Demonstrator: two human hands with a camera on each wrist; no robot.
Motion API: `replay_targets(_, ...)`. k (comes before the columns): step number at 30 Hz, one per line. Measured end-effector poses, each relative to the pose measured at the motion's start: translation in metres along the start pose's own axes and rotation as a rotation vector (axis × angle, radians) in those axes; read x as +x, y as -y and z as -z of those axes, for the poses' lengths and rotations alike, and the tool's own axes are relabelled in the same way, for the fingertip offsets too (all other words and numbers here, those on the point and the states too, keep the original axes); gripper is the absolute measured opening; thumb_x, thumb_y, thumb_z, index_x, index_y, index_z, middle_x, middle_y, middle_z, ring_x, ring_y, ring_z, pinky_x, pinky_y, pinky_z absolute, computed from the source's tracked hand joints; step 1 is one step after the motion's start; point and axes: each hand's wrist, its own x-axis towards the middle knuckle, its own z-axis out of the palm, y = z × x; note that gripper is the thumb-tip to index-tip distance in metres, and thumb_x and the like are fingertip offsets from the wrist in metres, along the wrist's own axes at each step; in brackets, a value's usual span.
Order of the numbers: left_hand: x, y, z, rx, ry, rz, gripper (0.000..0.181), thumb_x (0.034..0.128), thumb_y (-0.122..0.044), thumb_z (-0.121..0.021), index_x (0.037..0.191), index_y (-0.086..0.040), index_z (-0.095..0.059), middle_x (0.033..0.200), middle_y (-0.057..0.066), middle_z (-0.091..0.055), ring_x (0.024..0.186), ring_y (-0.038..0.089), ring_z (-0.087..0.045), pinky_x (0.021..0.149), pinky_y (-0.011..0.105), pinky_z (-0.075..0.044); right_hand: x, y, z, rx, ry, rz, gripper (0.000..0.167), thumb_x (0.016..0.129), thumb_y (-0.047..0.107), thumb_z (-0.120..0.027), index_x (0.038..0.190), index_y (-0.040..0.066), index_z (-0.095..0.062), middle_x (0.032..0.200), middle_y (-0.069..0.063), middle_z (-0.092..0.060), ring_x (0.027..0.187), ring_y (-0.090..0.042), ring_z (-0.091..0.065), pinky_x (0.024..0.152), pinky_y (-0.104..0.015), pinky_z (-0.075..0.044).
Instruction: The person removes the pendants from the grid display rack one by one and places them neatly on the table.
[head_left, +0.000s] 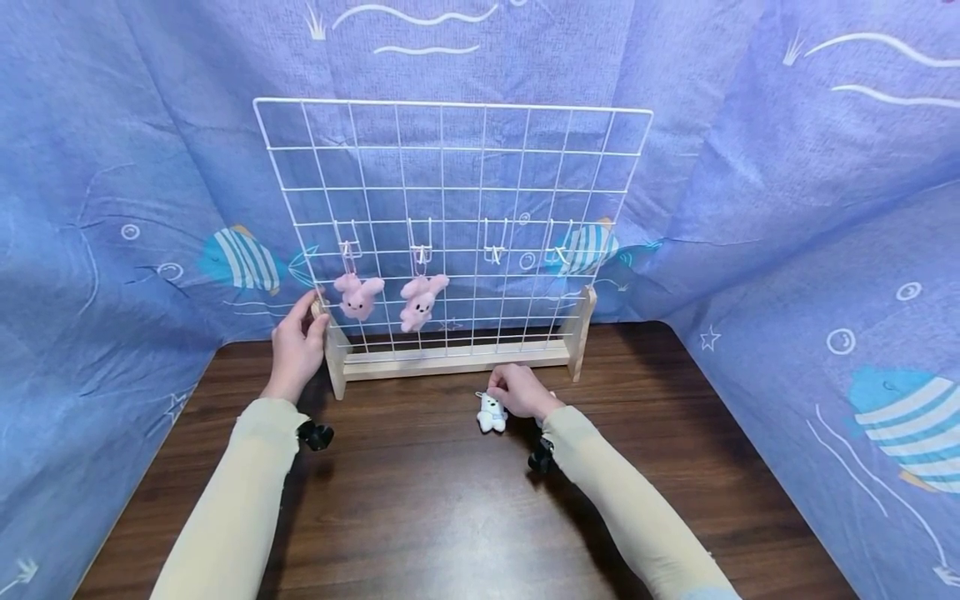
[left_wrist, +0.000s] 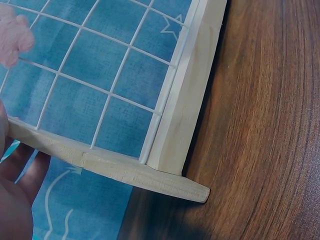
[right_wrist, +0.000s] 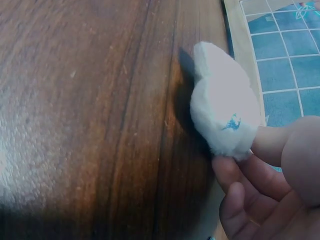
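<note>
My left hand (head_left: 295, 348) grips the left wooden upright (head_left: 335, 354) of a white wire grid stand; the left wrist view shows its fingers (left_wrist: 34, 172) around the wood. On the table in front of the stand, my right hand (head_left: 522, 390) pinches a small white plush (head_left: 492, 414) with a loop at its top. The right wrist view shows the white plush (right_wrist: 225, 102) between thumb and fingers, with a bluish mark on it. Two pink plush toys (head_left: 358, 297) (head_left: 422, 303) hang from the two left hooks on the grid.
Two hooks (head_left: 493, 252) (head_left: 558, 253) on the grid's right half hold nothing. A wooden base bar (head_left: 457, 362) joins the uprights at the table's back. Something white shows partly behind my right wrist. Blue patterned cloth (head_left: 787, 275) surrounds the brown table (head_left: 420, 500).
</note>
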Motion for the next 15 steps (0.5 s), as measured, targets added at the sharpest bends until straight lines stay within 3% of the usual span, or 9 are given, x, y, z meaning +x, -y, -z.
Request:
replay_targets(8, -0.0003, 0.0013, -0.0002, 0.011, -0.008, -0.007, 0.043, 0.1073, -0.011, -0.060, 0.150, -0.013, -0.058, 0.114, 0.020, -0.073, 0.092, 0.018, -0.062, 0.074, 0.014, -0.042, -0.0010, -0.0011, 0.0017, 0.016, -0.020, -0.005, 0.015, 0.098, 0.010, -0.072, 0.084, 0.013, -0.069, 0.074, 0.006, -0.066, 0.072, -0.009, -0.057, 0.075, -0.032, -0.050)
replay_targets(15, 0.0000, 0.0018, 0.0002, 0.000, -0.010, -0.013, 0.043, 0.1072, -0.010, -0.060, 0.150, -0.013, -0.058, 0.117, 0.020, -0.074, 0.096, 0.020, -0.065, 0.075, 0.011, -0.042, 0.0004, 0.0032, 0.0063, 0.092, -0.140, -0.034, 0.005, 0.100, 0.013, -0.071, 0.094, 0.013, -0.072, 0.086, 0.002, -0.073, 0.082, -0.014, -0.064, 0.084, -0.037, -0.053)
